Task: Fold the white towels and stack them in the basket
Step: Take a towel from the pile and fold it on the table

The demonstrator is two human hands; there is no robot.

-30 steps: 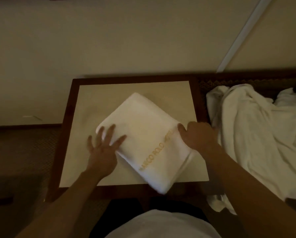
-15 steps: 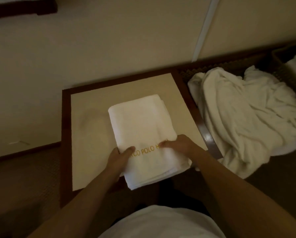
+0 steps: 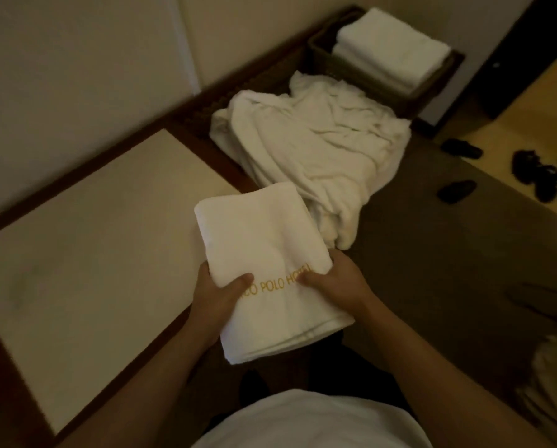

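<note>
Both hands (image 3: 280, 294) grip folded towel (image 3: 264, 253) above table (image 3: 92, 237)

Dim, warm-toned shot; brightest area is the wood floor (image 3: 510, 124) at upper right, so light seems to come from there; folded towel (image 3: 264, 250) and basket stack (image 3: 390, 50) glow pale vs. murky carpet (image 3: 448, 253); lower-right corner smeared w/ blur; wide-angle bend at edges; soft detail throughout, grainy shadows.
</note>
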